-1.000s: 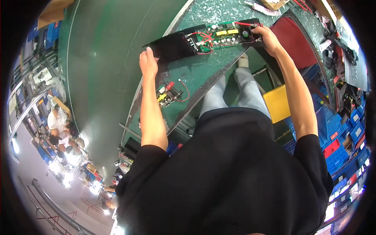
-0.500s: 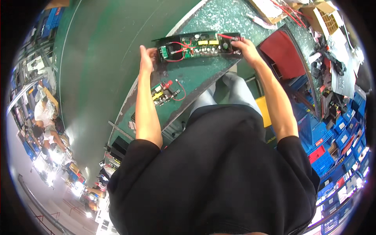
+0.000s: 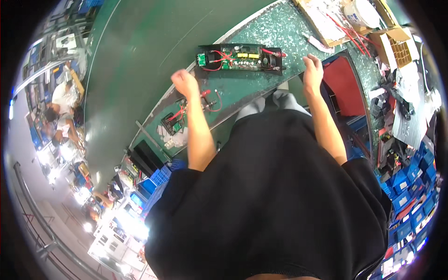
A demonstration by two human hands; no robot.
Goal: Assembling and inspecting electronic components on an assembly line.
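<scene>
At the far left of the frame, other people (image 3: 60, 100) sit at a distant bench, small and blurred. Moving in, your left hand (image 3: 185, 83) hangs above the near edge of the worktop (image 3: 261, 32), curled into a loose fist with nothing in its grip. Just below and beside that forearm lies a small circuit assembly (image 3: 175, 122) with red wires (image 3: 211, 99) looping off it, flat on the worktop's speckled green surface.

Up and to the right of your left hand, in the upper middle of the frame, lies the long black tray (image 3: 240, 59). It is a narrow rectangle holding a green circuit board studded with yellow and black parts and crossed by thin red leads. It rests flat on the worktop between your two hands, touching neither.

Your right hand (image 3: 312, 71) is just right of the tray's end, fingers bent and loosely spread, grip empty, close to the tray but apart from it.

Right of that hand sits a dark red bin (image 3: 344, 88). At the upper right are a cardboard box (image 3: 400, 45) with divider cells and a white roll (image 3: 361, 11).
</scene>
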